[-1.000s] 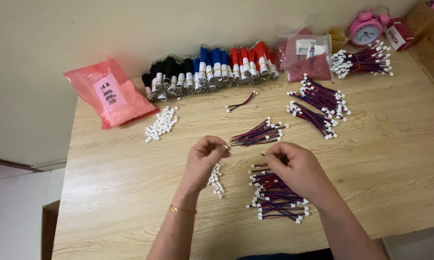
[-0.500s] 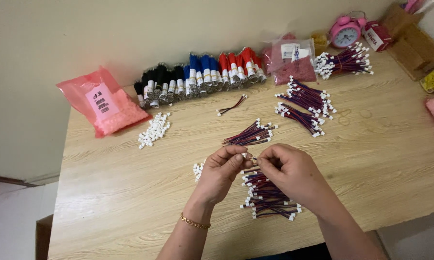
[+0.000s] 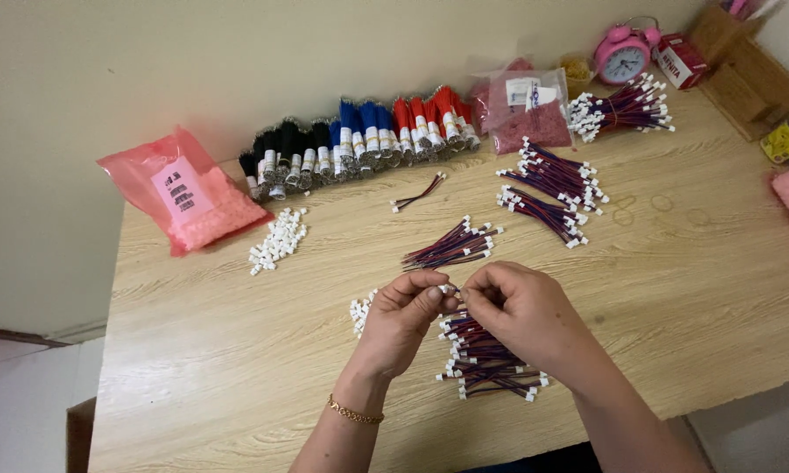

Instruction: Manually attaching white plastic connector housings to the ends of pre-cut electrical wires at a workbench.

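Observation:
My left hand [image 3: 403, 317] and my right hand [image 3: 521, 311] meet above the wooden table [image 3: 193, 350], fingertips pinched together on a small white connector with thin red and blue wires. Directly below the hands lies a pile of finished wire leads [image 3: 486, 363] with white plugs. A small heap of loose white connectors [image 3: 359, 311] sits just left of my left hand. Another bundle of red and blue leads [image 3: 454, 245] lies just beyond the hands. A gold bracelet circles my left wrist.
At the back stand rows of black, blue and red wire bundles [image 3: 359, 140], two pink bags [image 3: 184, 197] [image 3: 526, 109], more white connectors [image 3: 278, 241], further lead piles [image 3: 552, 188] [image 3: 622, 109], a pink alarm clock [image 3: 622, 52] and a cardboard box [image 3: 749, 66].
The view has shifted slightly, so everything sits a little lower and to the right. My hands stay pinched together over the pile, fingers working the same small connector.

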